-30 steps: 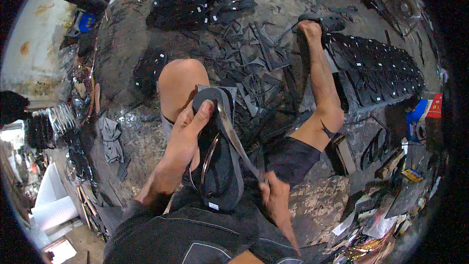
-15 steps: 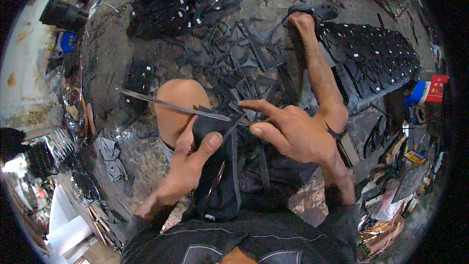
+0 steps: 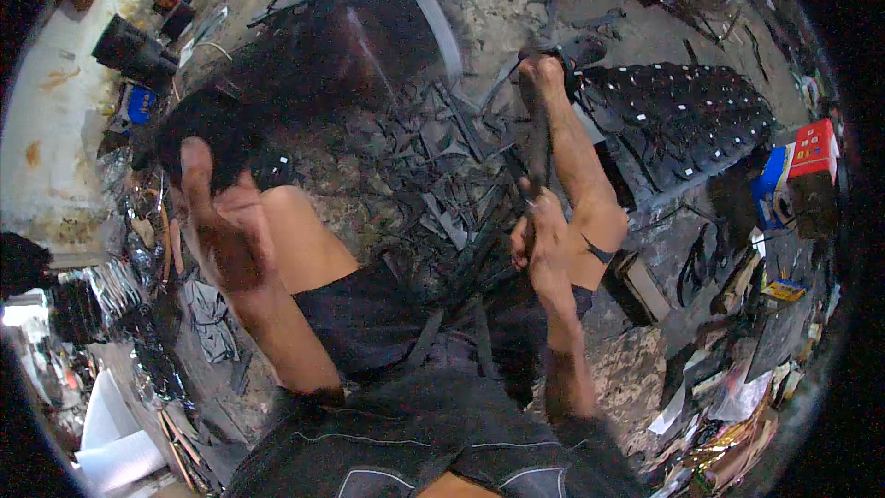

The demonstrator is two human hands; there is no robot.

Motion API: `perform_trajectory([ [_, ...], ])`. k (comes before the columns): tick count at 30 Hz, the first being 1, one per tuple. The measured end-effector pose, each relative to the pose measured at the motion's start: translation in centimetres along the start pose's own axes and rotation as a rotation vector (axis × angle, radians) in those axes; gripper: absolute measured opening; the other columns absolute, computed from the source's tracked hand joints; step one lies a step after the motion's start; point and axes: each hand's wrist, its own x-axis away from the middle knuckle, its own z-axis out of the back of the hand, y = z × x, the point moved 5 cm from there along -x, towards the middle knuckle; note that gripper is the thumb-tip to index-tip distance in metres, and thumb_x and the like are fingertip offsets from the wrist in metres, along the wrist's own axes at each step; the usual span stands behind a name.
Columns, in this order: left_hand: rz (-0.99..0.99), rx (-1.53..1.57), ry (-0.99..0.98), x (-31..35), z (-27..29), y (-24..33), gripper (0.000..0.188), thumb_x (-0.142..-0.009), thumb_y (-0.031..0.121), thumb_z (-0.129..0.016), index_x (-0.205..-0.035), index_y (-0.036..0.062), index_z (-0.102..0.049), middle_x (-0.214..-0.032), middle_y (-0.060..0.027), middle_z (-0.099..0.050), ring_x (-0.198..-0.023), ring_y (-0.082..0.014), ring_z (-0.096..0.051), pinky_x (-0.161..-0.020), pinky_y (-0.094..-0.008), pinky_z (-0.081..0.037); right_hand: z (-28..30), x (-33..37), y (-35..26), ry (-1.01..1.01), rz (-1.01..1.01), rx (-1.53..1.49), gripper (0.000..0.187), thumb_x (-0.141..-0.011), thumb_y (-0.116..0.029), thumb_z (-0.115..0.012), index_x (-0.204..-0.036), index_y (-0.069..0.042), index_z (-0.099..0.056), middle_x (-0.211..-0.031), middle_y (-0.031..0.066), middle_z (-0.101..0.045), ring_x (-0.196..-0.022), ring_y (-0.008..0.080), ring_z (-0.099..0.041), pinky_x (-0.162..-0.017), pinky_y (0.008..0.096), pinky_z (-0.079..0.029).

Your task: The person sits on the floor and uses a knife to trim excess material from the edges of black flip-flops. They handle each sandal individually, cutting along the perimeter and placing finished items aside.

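Observation:
My left hand is raised at the left, closed on a large black flat piece with a grey edge that looks like a sandal sole. It is held up and blurred, covering the far left floor. My right hand is closed around a long thin knife above my right thigh, its dark blurred blade pointing away from me toward my foot. The knife and the black piece are well apart. Dark strips lie across my lap.
Black rubber offcuts litter the floor between my legs. Rows of black sandals with white tags lie at the far right. A red and blue box stands at the right, with scraps and packaging below it. White rolled sheet lies lower left.
My left hand has lifted the black piece from my lap up and to the left. My right hand has drawn the knife away from it, and the blade has swung from pointing left to pointing forward.

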Motion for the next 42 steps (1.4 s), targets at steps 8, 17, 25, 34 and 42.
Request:
perform_trajectory([
  [8,0.593,0.626,-0.092,5.1,-4.6,-7.4,0.021,-0.096,0.016,-0.070,-0.116,0.0097,-0.069,-0.110,-0.0012,-0.073,-0.097,-0.0172,-0.071,-0.088,-0.0349,-0.060,-0.6,6.8,-0.8,-0.027,0.700,0.313,0.037,-0.110,-0.032,-0.042,-0.123,-0.004,-0.062,-0.067,-0.0019,-0.051,-0.053,0.0079,-0.041,-0.050,0.0265,-0.035],
  [17,0.627,0.649,-0.080,6.1,-5.1,-8.2,0.021,-0.099,0.021,-0.068,-0.116,0.0098,-0.068,-0.109,-0.0032,-0.074,-0.100,-0.0163,-0.071,-0.090,-0.0328,-0.059,-0.2,12.0,5.2,-0.036,0.491,0.595,0.032,-0.105,-0.034,-0.052,-0.102,-0.004,-0.063,-0.072,0.0146,-0.058,-0.060,0.0333,-0.061,-0.056,0.0403,-0.047],
  [25,0.595,0.449,-0.178,8.6,-2.1,-10.3,0.029,-0.093,0.008,-0.073,-0.121,0.0087,-0.065,-0.115,-0.0036,-0.071,-0.104,-0.0198,-0.070,-0.092,-0.0383,-0.059,-0.1,6.2,-2.5,-0.195,0.389,0.823,0.027,-0.103,-0.035,-0.057,-0.100,-0.009,-0.060,-0.076,0.0191,-0.065,-0.071,0.0437,-0.064,-0.060,0.0494,-0.047],
  [34,0.096,0.001,-0.496,3.5,-1.1,-3.5,0.072,-0.077,0.013,-0.087,-0.140,0.0031,-0.054,-0.131,-0.0081,-0.060,-0.123,-0.0196,-0.056,-0.107,-0.0349,-0.045,0.9,-1.5,6.3,-0.063,-0.095,-0.195,0.034,-0.107,-0.046,-0.045,-0.103,-0.016,-0.061,-0.080,0.0034,-0.063,-0.063,0.0197,-0.058,-0.054,0.0368,-0.047],
  [42,0.061,-0.457,0.581,-25.7,30.8,-23.6,0.059,-0.086,0.014,-0.076,-0.139,0.0025,-0.053,-0.139,-0.0143,-0.056,-0.130,-0.0292,-0.053,-0.109,-0.0400,-0.043,11.0,-2.2,6.9,0.258,-0.082,-0.028,0.050,-0.105,-0.057,-0.039,-0.106,-0.011,-0.059,-0.076,0.0031,-0.061,-0.056,0.0170,-0.054,-0.049,0.0320,-0.045],
])
